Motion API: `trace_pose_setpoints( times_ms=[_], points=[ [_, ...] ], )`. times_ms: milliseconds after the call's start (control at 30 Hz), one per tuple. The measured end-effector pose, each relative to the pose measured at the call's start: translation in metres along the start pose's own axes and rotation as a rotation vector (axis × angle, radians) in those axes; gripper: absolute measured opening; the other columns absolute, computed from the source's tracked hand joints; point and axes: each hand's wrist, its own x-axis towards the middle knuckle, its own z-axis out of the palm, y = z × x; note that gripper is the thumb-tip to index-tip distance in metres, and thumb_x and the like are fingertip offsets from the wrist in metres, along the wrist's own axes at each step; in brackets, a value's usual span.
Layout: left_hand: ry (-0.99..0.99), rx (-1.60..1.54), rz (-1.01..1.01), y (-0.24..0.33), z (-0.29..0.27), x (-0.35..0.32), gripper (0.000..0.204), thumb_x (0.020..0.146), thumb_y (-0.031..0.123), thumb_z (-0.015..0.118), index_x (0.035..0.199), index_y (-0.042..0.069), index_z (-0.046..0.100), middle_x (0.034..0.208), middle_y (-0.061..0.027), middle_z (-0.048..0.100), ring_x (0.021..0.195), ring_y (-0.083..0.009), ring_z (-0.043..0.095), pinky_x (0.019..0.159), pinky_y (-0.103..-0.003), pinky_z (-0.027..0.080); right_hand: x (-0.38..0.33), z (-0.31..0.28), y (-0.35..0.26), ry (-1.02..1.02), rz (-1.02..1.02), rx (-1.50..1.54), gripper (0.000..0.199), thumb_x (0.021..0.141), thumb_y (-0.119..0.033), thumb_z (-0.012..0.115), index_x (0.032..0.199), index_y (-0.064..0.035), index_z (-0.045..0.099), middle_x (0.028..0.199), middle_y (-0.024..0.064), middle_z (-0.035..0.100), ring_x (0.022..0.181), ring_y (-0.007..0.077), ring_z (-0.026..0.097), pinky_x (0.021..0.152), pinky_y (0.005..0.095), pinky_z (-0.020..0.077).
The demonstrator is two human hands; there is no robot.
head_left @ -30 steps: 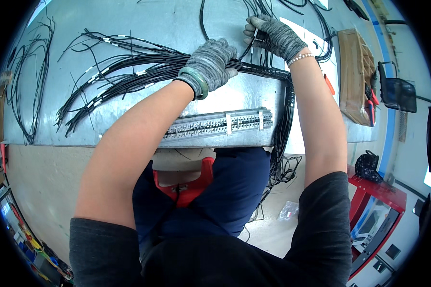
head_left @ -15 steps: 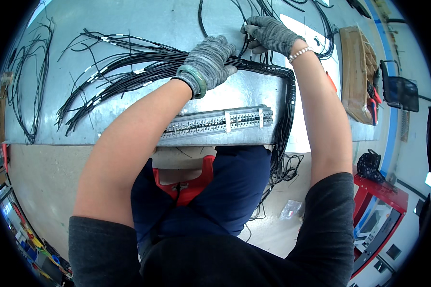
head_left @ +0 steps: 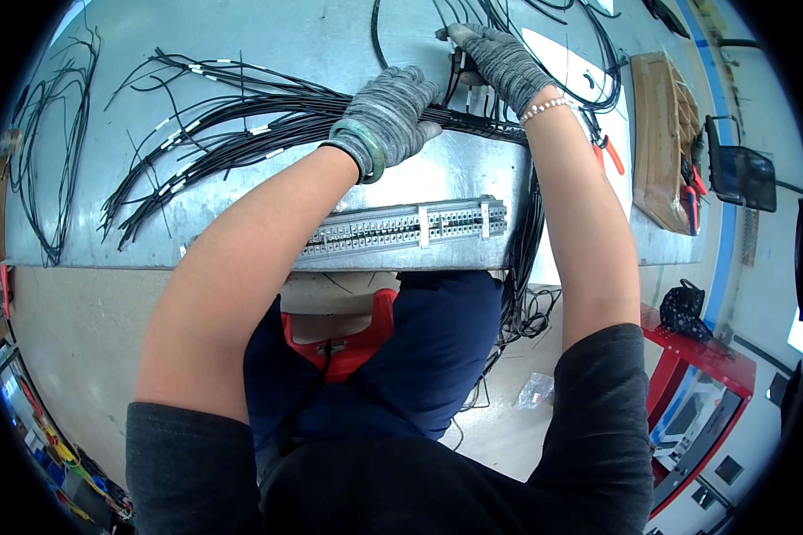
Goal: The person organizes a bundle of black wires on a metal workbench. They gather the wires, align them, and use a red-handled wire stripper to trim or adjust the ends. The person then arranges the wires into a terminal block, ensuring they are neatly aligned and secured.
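My left hand (head_left: 388, 116), in a grey knit glove with a green bangle at the wrist, is closed over a thick bundle of black wires (head_left: 321, 109). Its thumb sticks out on the near side. From there the wires fan out leftward, many with white marker sleeves. Farther right, my gloved right hand (head_left: 500, 64) curls around several black wires (head_left: 455, 80) that branch off the bundle toward the far side. Its fingers point left, and the palm side is partly hidden. Beyond it the bundle bends and hangs down over the table's near edge.
A grey terminal block strip (head_left: 406, 227) lies along the metal table's (head_left: 268, 192) near edge. Red-handled pliers (head_left: 611, 153) lie on white paper right of my forearm. A cardboard box (head_left: 665, 143) stands at the right; loose black wires (head_left: 71, 160) lie far left.
My right hand has shifted slightly left and away from me along the branching wires, its fingers now stretched farther left. The pliers have come into fuller view. My left hand stays in place.
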Motion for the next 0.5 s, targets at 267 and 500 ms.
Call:
trace_pose_setpoints(
  times_ms=[267, 500],
  points=[
    [-0.102, -0.03, -0.021, 0.004, -0.01, 0.001, 0.041, 0.082, 0.036, 0.065, 0.112, 0.008, 0.058, 0.113, -0.0141, 0.053, 0.112, -0.0303, 0.05, 0.098, -0.04, 0.042, 0.006, -0.003, 0.018, -0.073, 0.049, -0.009, 0.031, 0.09, -0.037, 0.062, 0.104, -0.0093, 0.067, 0.082, 0.0022, 0.064, 0.068, 0.0076, 0.06, 0.067, 0.0195, 0.0532],
    [-0.102, -0.034, -0.025, 0.003, -0.008, 0.002, 0.042, 0.083, 0.036, 0.064, 0.112, 0.007, 0.058, 0.111, -0.0141, 0.054, 0.111, -0.0302, 0.051, 0.098, -0.04, 0.042, 0.008, -0.001, 0.02, -0.163, -0.014, -0.318, 0.044, 0.092, -0.034, 0.057, 0.122, -0.0032, 0.056, 0.099, 0.013, 0.068, 0.083, 0.0177, 0.069, 0.078, 0.03, 0.0568]
  ],
)
